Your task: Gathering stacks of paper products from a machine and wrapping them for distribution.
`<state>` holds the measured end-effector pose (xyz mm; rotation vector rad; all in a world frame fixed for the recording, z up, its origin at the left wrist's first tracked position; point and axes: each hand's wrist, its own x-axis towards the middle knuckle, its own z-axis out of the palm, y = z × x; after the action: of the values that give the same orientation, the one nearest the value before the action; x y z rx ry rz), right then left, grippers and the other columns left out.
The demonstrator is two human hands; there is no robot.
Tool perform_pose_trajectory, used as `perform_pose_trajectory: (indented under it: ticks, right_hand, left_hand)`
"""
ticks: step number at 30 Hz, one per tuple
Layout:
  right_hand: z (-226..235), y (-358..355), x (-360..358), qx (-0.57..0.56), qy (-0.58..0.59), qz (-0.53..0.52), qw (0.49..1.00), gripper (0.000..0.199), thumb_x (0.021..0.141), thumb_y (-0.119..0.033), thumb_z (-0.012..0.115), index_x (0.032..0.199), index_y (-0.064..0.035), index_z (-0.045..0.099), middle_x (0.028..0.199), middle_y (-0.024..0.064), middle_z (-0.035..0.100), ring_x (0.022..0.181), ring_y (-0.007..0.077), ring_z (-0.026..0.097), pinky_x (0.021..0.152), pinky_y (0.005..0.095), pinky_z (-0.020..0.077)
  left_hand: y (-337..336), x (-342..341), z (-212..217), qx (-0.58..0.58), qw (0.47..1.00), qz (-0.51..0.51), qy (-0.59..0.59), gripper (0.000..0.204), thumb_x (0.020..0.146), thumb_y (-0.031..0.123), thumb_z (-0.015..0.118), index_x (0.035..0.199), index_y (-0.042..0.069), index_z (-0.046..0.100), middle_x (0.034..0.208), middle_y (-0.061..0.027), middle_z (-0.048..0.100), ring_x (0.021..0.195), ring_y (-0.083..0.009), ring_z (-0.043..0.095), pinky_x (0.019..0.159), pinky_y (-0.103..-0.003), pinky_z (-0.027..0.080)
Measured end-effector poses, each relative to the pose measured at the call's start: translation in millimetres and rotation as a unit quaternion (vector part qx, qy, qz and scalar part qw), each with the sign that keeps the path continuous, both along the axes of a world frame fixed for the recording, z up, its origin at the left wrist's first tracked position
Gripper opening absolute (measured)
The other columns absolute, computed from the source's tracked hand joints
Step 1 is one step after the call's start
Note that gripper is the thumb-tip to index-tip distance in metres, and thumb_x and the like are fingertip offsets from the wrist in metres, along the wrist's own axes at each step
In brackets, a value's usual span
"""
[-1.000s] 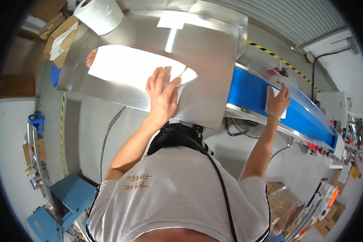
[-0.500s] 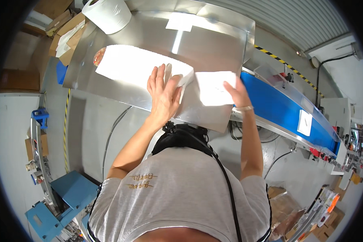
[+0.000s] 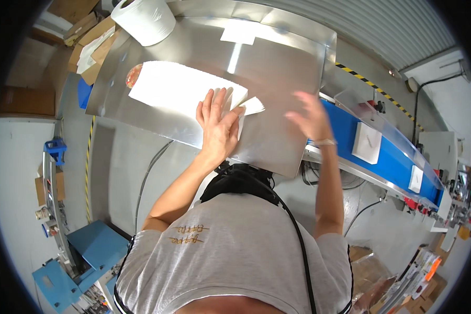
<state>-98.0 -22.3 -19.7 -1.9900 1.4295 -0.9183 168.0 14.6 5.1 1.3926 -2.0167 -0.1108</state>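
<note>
While I watch from the head cam, the left hand (image 3: pixel 218 125) lies flat, fingers spread, pressing on the right end of a stack of white sheets (image 3: pixel 180 89) that sits on the shiny metal table (image 3: pixel 282 78). It grips nothing, just palm down on the paper. A small white corner of a sheet (image 3: pixel 253 106) sticks out just beside the thumb.

The right hand (image 3: pixel 310 116) is up over the table's right edge, blurred, fingers splayed wide; I see nothing in it, and can't tell whether it touches the metal. A thin band sits on that wrist.

To the right, a blue conveyor belt (image 3: pixel 387 157) runs off diagonally w/ 2 white packs on it: 1 near (image 3: pixel 367 143), 1 farther along (image 3: pixel 415 179), well apart from both hands.

At the table's far left corner stands a big white paper roll (image 3: pixel 144 20). Cardboard boxes (image 3: pixel 91 44) sit just beyond the table's left edge. Blue metal gear (image 3: pixel 94 246) sits on the floor, lower left.
</note>
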Motion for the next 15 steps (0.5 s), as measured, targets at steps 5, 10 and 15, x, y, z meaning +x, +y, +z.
perform_pose_trajectory:
  ticks: [5,10,15]
  right_hand:
    - [-17,-30,61,0.022,-0.042,0.174,0.984,0.047,0.078,-0.015,0.071,0.12,-0.0103,0.052,0.132,0.0114,0.044,0.119,0.0223,0.045,0.096,0.0338,0.0397]
    - [-27,0,2,0.172,-0.213,-0.118,0.955,0.03,0.088,-0.025,0.063,0.105,-0.0013,0.058,0.095,0.0021,0.061,0.088,0.0108,0.055,0.079,0.0298,0.0463]
    - [-55,25,-131,0.145,-0.001,-0.376,0.915,0.047,0.083,-0.039,0.065,0.111,-0.0016,0.058,0.093,0.0156,0.066,0.082,0.0272,0.062,0.075,0.0341,0.047]
  left_hand:
    - [-4,-1,8,0.019,0.999,-0.033,0.004,0.027,0.074,0.009,0.068,0.101,0.011,0.068,0.14,-0.02,0.033,0.133,-0.0426,0.022,0.105,-0.057,0.015]
    - [-9,17,3,0.006,0.999,0.012,-0.032,0.044,0.079,0.01,0.065,0.121,0.008,0.055,0.141,-0.0221,0.031,0.131,-0.0441,0.024,0.104,-0.057,0.019]
    - [-12,17,-1,-0.007,1.0,0.002,-0.026,0.039,0.078,0.005,0.063,0.117,0.006,0.058,0.136,-0.0214,0.038,0.128,-0.0434,0.03,0.102,-0.056,0.023]
